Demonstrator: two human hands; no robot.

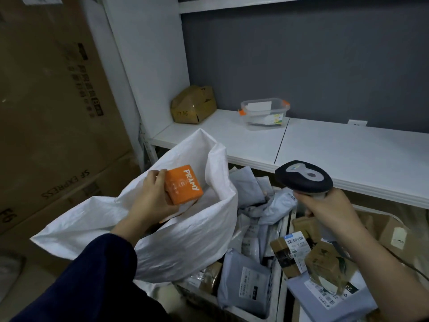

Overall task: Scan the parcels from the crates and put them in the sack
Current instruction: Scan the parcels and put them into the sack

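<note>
**Over the sack mouth: one parcel in hand, crates far from cleared**

Above the open white sack (185,240), gripped in the curled fingers of the left hand (151,198): an orange box (183,184), marked "PRAMY" in white, not yet released. Judged to be at the drop-in step. Scan status not confirmable from this view.

In the right hand (329,210), fingers wrapped round the handle: a dark handheld scanner (304,177), raised above the crates (279,293). Direction of aim unclear.

Sack contents largely hidden by its folds, so no count of finished parcels possible. Plainly much left to do:
- In the left crate, heaped against the sack's side: grey poly mailers (246,284), labels too small to read.
- At the right crate's near left corner: a brown box (294,252) with a white barcode label, print illegible.
- Just beside it: a kraft box (329,263) with a leaf-like print.

On the white shelf (325,147), at its left rear corner: a crumpled brown parcel (192,104), handwriting illegible. Near the shelf's back edge: a clear plastic tub (264,112) with orange clips.

On the stacked cartons (65,184) at far left: "SF EXPRESS", upside down.
</note>
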